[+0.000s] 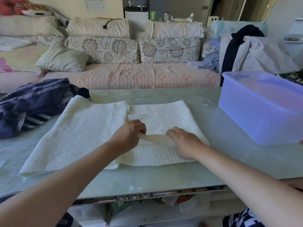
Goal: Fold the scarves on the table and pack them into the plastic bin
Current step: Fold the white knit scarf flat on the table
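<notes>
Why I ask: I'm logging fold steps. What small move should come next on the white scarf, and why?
Likely lift the pinched ridge and lay it flat across the white scarf. The left hand and right hand both grip that raised fold, and the scarf lies wider than the plastic bin.

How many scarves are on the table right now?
2: a white knit scarf in the centre; a navy patterned heap at the left, which may hide more.
</notes>
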A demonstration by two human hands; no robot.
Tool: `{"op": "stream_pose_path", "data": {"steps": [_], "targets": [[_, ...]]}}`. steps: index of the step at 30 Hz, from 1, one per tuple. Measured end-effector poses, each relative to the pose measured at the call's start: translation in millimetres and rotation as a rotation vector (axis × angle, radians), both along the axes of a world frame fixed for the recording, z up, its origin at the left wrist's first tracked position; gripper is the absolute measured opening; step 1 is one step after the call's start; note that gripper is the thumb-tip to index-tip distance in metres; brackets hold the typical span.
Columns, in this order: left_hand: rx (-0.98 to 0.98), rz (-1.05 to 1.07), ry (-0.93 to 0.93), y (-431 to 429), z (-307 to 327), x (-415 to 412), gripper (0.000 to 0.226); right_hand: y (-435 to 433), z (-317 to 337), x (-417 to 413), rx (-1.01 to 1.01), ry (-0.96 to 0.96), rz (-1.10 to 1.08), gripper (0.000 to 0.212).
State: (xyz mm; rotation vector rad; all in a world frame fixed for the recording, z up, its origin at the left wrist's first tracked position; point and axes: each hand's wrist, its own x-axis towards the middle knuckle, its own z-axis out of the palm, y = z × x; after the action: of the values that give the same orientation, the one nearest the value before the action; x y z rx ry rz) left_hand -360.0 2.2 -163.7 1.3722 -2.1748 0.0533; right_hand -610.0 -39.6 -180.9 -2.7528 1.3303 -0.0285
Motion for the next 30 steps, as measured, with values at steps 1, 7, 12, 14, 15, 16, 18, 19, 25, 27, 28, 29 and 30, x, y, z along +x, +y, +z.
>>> {"op": "stream_pose_path", "data": {"steps": [1,7,12,14,15,16,18,19,25,27,28,29,30], "targets": [[-0.066,-0.008,-0.018,-5.3,7.1,5.0,0.025,-4.2,5.9,-3.5,-0.047,-0.032,-0.024,0.057],[0.421,-0.071,-0.415,-6.4,5.3,17.7,0.036,-0.6,26.5,-21.8,0.113,0.247,0.015,0.052],[0.921,-0.013,-0.309,-5.7,13.6,9.1,0.021,-8.6,30.5,-29.0,0.557,-0.064,-0.101,0.032],[0.956,0.003,-0.164,-13.3,19.9,9.1,0.025,-19.0,29.1,-25.9,0.533,-0.180,-0.168,0.031],[0.922,0.031,-0.144,-17.0,20.9,10.5,0.024,-26.2,25.5,-23.0,0.451,-0.189,-0.185,0.029],[0.845,0.071,-0.149,-22.3,19.6,12.6,0.022,-35.0,21.1,-19.5,0.363,-0.178,-0.189,0.025],[0.634,0.169,-0.159,-36.4,14.2,18.0,0.019,-56.5,14.0,-11.6,0.257,-0.183,-0.182,0.017],[0.535,0.215,-0.139,-45.6,12.5,20.3,0.020,-67.3,14.1,-6.6,0.225,-0.206,-0.182,0.014],[0.380,0.385,-0.030,-119.3,-5.4,42.0,0.023,-148.6,2.2,15.3,0.048,-0.241,-0.206,0.027],[0.370,0.419,-0.070,-147.4,-12.6,49.4,0.028,-177.4,-4.6,19.3,0.021,-0.221,-0.220,0.030],[0.370,0.435,-0.088,-161.3,-16.4,53.5,0.031,-190.9,-7.9,21.9,-0.004,-0.213,-0.228,0.032],[0.379,0.451,-0.106,-175.1,-20.6,57.3,0.034,-203.7,-11.7,24.5,-0.042,-0.206,-0.233,0.033],[0.388,0.465,-0.137,-188.0,-24.1,60.5,0.037,-216.0,-16.4,27.2,-0.086,-0.198,-0.230,0.035]]}}
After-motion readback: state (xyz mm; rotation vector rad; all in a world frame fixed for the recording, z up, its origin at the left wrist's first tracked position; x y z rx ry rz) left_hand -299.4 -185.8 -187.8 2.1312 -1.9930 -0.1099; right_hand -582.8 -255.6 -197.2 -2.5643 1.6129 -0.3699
